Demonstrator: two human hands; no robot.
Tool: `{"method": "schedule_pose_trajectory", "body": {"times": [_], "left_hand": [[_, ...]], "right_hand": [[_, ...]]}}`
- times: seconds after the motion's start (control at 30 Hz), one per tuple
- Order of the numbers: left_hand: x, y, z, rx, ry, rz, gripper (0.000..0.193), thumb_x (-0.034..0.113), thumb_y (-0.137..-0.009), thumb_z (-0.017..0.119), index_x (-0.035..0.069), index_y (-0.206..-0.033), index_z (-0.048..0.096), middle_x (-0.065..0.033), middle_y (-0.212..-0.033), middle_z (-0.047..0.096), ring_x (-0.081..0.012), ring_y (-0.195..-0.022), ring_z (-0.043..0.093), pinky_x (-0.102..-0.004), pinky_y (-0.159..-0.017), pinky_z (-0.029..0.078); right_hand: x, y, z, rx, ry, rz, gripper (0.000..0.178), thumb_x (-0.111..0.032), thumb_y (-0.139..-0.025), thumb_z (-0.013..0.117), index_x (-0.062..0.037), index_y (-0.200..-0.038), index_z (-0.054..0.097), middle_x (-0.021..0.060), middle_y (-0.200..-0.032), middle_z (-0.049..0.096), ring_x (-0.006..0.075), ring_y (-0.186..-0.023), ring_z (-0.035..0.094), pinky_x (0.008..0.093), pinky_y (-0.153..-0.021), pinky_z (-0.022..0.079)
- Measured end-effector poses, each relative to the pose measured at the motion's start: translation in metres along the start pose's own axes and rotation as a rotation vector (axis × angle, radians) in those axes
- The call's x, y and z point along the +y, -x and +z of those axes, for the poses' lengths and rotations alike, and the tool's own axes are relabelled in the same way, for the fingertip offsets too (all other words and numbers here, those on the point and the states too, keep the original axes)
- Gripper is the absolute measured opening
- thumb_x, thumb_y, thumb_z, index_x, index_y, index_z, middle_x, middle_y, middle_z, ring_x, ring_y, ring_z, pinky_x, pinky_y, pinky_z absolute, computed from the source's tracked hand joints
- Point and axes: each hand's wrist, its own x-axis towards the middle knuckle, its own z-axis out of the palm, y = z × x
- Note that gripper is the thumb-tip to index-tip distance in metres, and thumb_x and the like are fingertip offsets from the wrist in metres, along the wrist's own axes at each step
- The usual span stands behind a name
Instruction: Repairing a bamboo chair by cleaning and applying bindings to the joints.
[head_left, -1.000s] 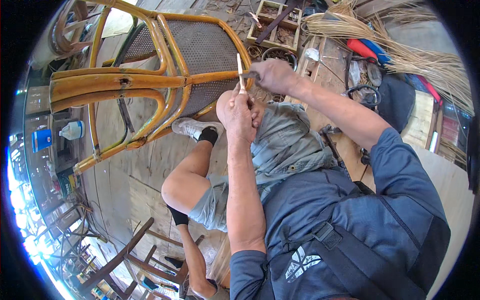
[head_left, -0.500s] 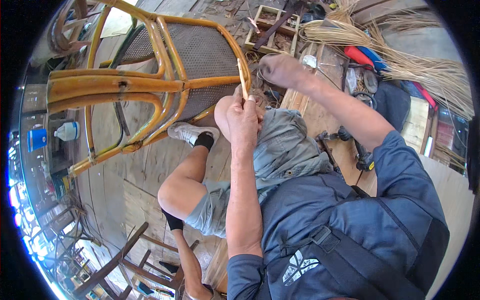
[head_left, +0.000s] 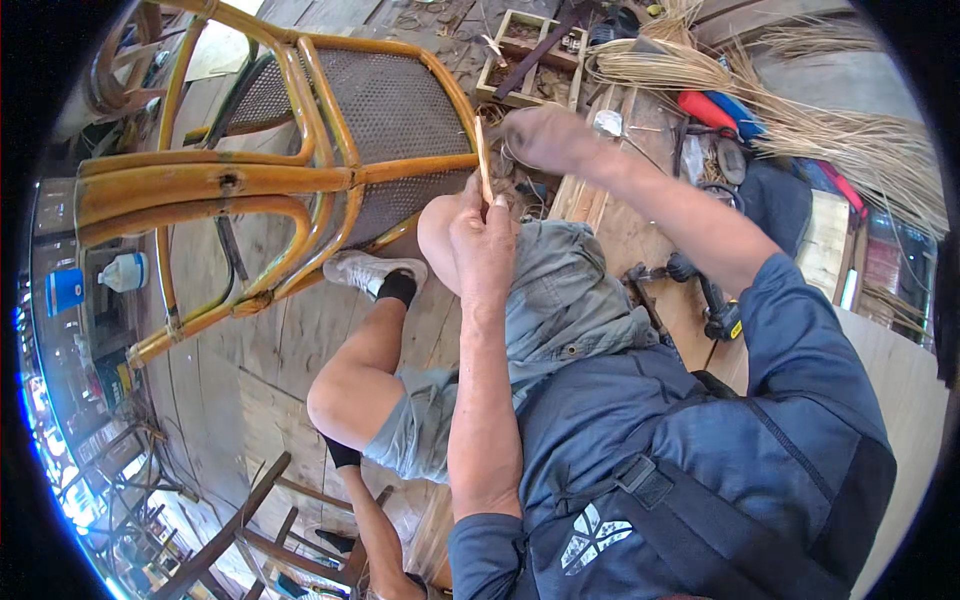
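My left hand [head_left: 482,238] is closed around a thin pale strip of wood or cane [head_left: 484,165], which stands up from between thumb and fingers above my bent knee. To the right of the strip's upper part is my right hand [head_left: 548,138], curled and slightly blurred. What its fingers hold, if anything, I cannot make out; a gap shows between it and the strip. Just beyond the strip, to the left, lies a chair with a varnished yellow-brown cane frame [head_left: 220,180] and a grey-brown woven mesh panel [head_left: 385,100], tipped on its side.
A divided wooden box [head_left: 530,65] lies on the littered floor ahead. Long cane strands [head_left: 800,140] are bundled at the right, by a red-and-blue object [head_left: 705,108]. A power tool [head_left: 718,312] rests near my hip. Another person's leg [head_left: 370,520] and dark wooden frames [head_left: 240,510] are lower left.
My right hand has come left, closer to the strip. My left hand keeps its hold with little movement, while the view has shifted slightly.
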Motion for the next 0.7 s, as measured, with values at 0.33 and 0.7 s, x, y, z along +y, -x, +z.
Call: {"method": "schedule_pose_trajectory", "body": {"times": [0.33,0.7], "left_hand": [[0.000,0.008,-0.007,0.030,-0.309,0.483,0.022,0.015,-0.089,0.052,0.001,-0.106,0.056,0.0043,-0.062,0.046,-0.0020,-0.046,0.039,-0.0168,-0.040,0.028],[-0.006,0.015,-0.028,-0.146,0.774,-0.292,0.025,0.032,-0.093,0.046,0.010,-0.103,0.051,-0.0012,-0.076,0.054,-0.0165,-0.071,0.054,-0.0304,-0.064,0.046]], "right_hand": [[0.141,-0.017,-0.027,0.136,0.173,0.554,0.028,-0.024,-0.081,0.046,-0.0037,-0.097,0.058,0.0204,-0.099,0.062,0.0355,-0.092,0.060,0.0428,-0.078,0.049],[0.109,0.151,-0.002,-0.153,0.495,0.553,0.047,-0.030,-0.080,0.061,-0.0033,-0.118,0.052,0.0204,-0.118,0.054,0.0371,-0.111,0.049,0.0434,-0.092,0.040]]}}
